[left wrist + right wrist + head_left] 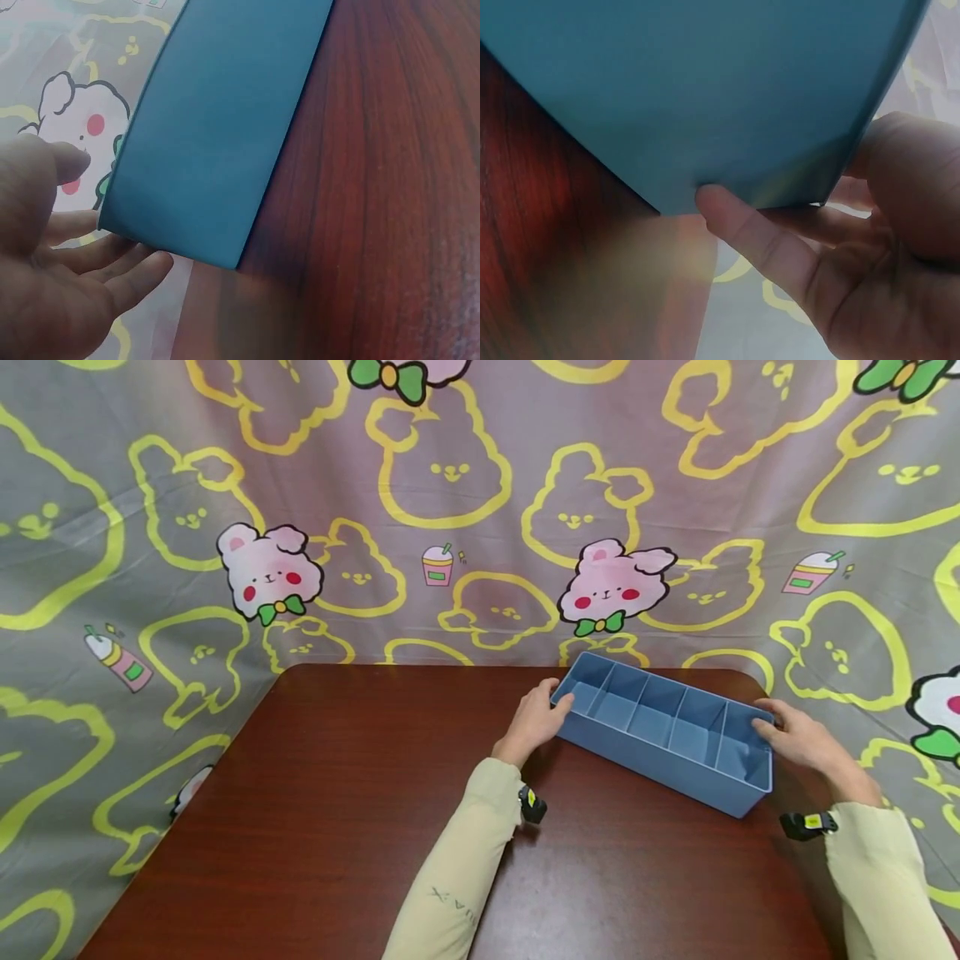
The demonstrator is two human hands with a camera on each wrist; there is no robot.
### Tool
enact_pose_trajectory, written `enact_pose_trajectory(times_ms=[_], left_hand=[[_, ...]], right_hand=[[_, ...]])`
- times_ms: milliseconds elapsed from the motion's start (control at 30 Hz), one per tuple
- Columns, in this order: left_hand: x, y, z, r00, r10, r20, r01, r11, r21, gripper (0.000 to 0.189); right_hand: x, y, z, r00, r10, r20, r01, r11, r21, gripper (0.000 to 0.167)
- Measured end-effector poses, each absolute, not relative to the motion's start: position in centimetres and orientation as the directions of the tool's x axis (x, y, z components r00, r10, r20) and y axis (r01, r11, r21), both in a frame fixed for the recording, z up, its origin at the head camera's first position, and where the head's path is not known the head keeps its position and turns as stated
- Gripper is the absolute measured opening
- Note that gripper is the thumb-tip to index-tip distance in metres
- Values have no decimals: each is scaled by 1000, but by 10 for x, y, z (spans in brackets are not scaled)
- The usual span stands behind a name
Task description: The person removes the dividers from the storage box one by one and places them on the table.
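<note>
A long blue box (pixel 656 756) divided into several open compartments sits at a slant on the right of the brown table. At its left end is my left hand (pixel 534 720), with fingers against the outer end wall. In the left wrist view, the thumb of that hand (pixel 64 285) stands apart from the rim. My right hand (pixel 806 745) grips the box's right end, its thumb over the rim. The right wrist view shows the little finger of this hand (pixel 855 292) touching the long wall. There the thumb's tip is hidden behind the box.
The brown table (pixel 315 827) spreads to the left and toward me. Behind it and along both sides hangs a grey curtain (pixel 480 635) with yellow outlines and pink-cheeked cartoon animals. The box stands close to the table's right side.
</note>
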State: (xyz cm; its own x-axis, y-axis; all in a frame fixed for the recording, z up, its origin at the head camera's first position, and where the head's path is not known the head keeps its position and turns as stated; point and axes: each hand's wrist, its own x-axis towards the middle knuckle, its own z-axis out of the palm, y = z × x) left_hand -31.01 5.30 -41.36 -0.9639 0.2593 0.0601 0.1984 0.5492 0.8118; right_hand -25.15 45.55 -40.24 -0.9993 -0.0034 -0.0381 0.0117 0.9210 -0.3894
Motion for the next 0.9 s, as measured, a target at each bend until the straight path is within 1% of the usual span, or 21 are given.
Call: enact_pose_trajectory(times_ms=[167, 367, 567, 700, 900], left_hand=[[-310, 51, -416, -970, 237, 49, 176, 553, 814, 55], [-312, 51, -418, -977, 198, 75, 182, 601, 778, 51], [-313, 51, -419, -981, 180, 73, 169, 614, 771, 48], [-313, 50, -420, -982, 183, 54, 155, 597, 787, 48], [-313, 47, -419, -981, 192, 32, 145, 607, 781, 48]], right_hand=[[-251, 452, -401, -999, 4, -44, 21, 915, -402, 66], [-251, 448, -400, -997, 53, -62, 74, 906, -417, 71], [-251, 445, -401, -994, 84, -65, 103, 893, -439, 69], [-252, 444, -400, -995, 61, -76, 88, 896, -435, 69], [-254, 442, -398, -993, -15, -114, 33, 913, -407, 73]])
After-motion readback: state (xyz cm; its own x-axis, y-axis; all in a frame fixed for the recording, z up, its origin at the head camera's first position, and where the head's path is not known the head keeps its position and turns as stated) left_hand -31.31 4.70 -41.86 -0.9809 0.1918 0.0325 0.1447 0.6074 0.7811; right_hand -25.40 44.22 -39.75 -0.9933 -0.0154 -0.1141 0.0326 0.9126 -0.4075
